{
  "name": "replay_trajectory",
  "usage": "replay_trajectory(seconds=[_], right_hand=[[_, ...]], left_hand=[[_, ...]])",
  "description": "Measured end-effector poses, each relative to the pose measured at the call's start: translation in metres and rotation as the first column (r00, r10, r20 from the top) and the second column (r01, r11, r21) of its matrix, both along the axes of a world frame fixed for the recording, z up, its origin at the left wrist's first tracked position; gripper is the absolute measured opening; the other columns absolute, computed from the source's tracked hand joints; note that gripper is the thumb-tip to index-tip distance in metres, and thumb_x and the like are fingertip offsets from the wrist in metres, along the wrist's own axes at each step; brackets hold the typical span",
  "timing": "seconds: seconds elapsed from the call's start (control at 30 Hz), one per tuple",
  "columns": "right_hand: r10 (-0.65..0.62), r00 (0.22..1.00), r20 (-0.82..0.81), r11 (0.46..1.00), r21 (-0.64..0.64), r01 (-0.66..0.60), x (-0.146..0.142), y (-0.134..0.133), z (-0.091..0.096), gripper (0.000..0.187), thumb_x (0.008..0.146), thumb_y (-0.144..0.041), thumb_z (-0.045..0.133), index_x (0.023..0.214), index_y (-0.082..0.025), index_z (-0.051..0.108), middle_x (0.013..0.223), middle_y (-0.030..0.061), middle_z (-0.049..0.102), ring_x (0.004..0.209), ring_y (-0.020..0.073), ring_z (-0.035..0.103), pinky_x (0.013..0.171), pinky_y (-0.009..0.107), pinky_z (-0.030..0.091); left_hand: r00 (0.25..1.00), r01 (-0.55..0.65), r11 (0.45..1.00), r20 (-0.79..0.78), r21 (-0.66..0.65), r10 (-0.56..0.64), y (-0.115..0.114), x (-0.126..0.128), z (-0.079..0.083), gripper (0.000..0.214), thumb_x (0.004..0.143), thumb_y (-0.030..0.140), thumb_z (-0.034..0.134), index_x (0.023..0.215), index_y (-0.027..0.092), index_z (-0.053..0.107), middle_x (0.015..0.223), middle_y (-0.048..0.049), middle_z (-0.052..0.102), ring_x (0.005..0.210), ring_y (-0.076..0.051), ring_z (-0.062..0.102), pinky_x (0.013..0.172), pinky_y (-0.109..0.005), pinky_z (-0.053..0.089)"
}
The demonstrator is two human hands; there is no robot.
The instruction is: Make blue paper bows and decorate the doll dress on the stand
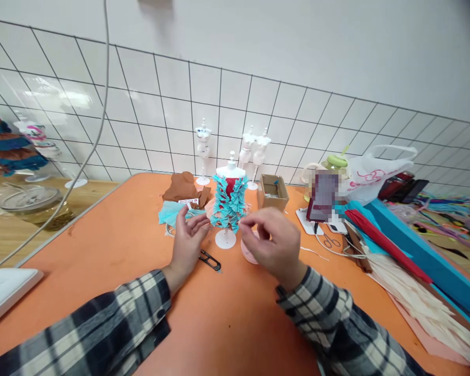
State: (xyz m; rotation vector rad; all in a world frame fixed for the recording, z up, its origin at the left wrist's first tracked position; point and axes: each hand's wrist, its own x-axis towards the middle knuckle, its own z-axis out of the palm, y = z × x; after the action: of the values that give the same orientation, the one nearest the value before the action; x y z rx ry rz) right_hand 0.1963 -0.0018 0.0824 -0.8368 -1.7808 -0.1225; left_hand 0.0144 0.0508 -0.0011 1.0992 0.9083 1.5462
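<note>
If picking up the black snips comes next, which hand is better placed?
Probably the left hand: it's nearer the black snips and open, while the right hand is pinched shut.

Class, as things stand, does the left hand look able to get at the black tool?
Probably yes: the black tool lies uncovered on the orange table, close beside the left hand, with nothing visible between.

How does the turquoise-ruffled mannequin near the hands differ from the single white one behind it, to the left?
The ruffled mannequin wears turquoise ruffles over a red front; the white mannequin shows mostly white, with small dark marks.
The ruffled mannequin stands nearer the camera; the white mannequin stands farther back, near the tiled wall.
Both have a knobbed neck and round white base.
</note>
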Motion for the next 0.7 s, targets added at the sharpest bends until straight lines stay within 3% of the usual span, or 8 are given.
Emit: replay_trajectory(seconds=[0.1, 0.17, 0.37, 0.53, 0.7], right_hand=[[-0.069, 0.997, -0.038, 0.991, 0.113, 0.073, -0.007, 0.009, 0.029, 0.007, 0.087, -0.018, 0.059, 0.083, -0.022, 0.063, 0.076, -0.0001, 0.066, 0.068, 0.0127, 0.06, 0.064, 0.026, 0.048], [-0.08, 0.996, -0.038, 0.989, 0.121, 0.084, -0.012, 0.014, 0.038, 0.007, 0.088, -0.017, 0.059, 0.085, -0.022, 0.063, 0.076, -0.0006, 0.066, 0.069, 0.0123, 0.06, 0.065, 0.025, 0.048], [-0.08, 0.993, 0.086, 0.99, 0.12, 0.07, -0.019, 0.02, 0.032, 0.011, 0.092, -0.02, 0.054, 0.086, -0.021, 0.064, 0.078, 0.0002, 0.067, 0.074, 0.0119, 0.062, 0.067, 0.024, 0.047], [-0.13, 0.984, 0.124, 0.981, 0.159, 0.11, -0.018, 0.017, 0.031, 0.012, 0.092, -0.02, 0.053, 0.087, -0.022, 0.064, 0.08, 0.001, 0.067, 0.077, 0.0131, 0.062, 0.069, 0.025, 0.046], [-0.239, 0.962, 0.131, 0.952, 0.227, 0.205, -0.012, 0.013, 0.037, 0.012, 0.091, -0.017, 0.054, 0.086, -0.021, 0.063, 0.077, 0.0013, 0.066, 0.074, 0.0143, 0.06, 0.07, 0.027, 0.045]], left_hand=[[0.995, 0.096, 0.995, 0.011, 0.006, -0.096, 0.012, 0.016, -0.002, 0.088, 0.072, 0.019, 0.07, 0.144, 0.026, 0.018, 0.118, -0.0071, 0.064, 0.112, -0.022, 0.06, 0.093, -0.034, 0.047], [0.988, 0.151, 0.988, -0.007, 0.028, -0.151, 0.014, 0.024, -0.002, 0.089, 0.07, 0.015, 0.07, 0.144, 0.025, 0.021, 0.121, -0.0074, 0.063, 0.114, -0.023, 0.059, 0.094, -0.034, 0.047], [0.982, 0.173, 0.98, -0.094, 0.1, -0.164, 0.013, 0.032, 0.001, 0.071, 0.068, 0.013, 0.072, 0.132, 0.025, 0.042, 0.122, -0.0062, 0.063, 0.109, -0.022, 0.061, 0.092, -0.033, 0.048], [0.975, 0.129, 0.986, -0.194, 0.101, -0.107, 0.009, 0.032, 0.008, 0.054, 0.067, 0.017, 0.075, 0.118, 0.022, 0.056, 0.105, -0.0051, 0.07, 0.113, -0.025, 0.058, 0.094, -0.036, 0.047], [0.953, 0.169, 0.983, -0.244, -0.073, -0.181, 0.0, 0.029, 0.006, 0.061, 0.071, 0.026, 0.075, 0.127, 0.02, 0.05, 0.074, 0.0004, 0.072, 0.077, -0.023, 0.068, 0.07, -0.032, 0.05]])
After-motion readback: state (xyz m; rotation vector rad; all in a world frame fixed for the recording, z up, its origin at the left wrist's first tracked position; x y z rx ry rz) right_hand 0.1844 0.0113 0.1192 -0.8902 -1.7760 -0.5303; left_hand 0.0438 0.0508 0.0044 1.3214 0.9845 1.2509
